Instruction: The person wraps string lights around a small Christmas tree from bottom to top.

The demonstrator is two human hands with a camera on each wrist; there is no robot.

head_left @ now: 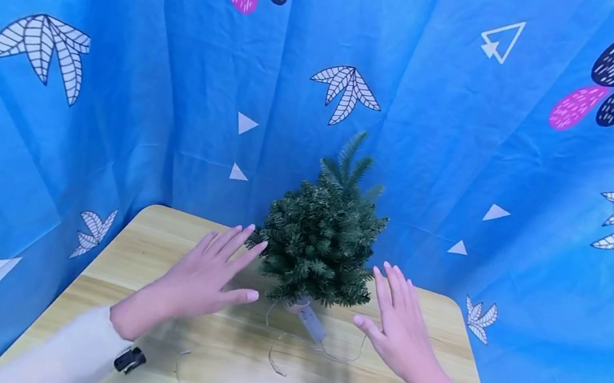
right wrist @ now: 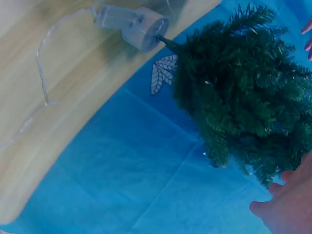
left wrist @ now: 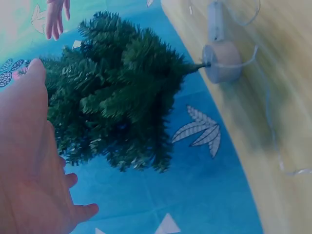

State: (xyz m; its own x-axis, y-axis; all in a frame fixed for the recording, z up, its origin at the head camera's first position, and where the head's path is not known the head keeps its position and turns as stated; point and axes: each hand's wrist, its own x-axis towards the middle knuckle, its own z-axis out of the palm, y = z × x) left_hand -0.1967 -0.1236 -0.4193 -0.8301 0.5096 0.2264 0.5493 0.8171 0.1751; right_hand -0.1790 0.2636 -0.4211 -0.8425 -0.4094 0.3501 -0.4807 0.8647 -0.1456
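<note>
A small artificial Christmas tree [head_left: 322,242] stands upright at the back of the table on a round wooden base [left wrist: 224,61]. Against the base leans a pale battery box [head_left: 312,324], from which a thin light string [head_left: 336,358] trails over the tabletop. My left hand [head_left: 209,270], fingers straight and spread, is at the tree's left; whether its fingertips touch the branches I cannot tell. On the right side my right hand [head_left: 400,328] is held with fingers extended, close to the lower branches. Neither hand holds anything.
Loops of the light string lie across the wooden table [head_left: 148,252], including near its front edge. A blue patterned curtain [head_left: 427,137] hangs close behind the table and on both sides. Each wrist wears a black strap [head_left: 130,360].
</note>
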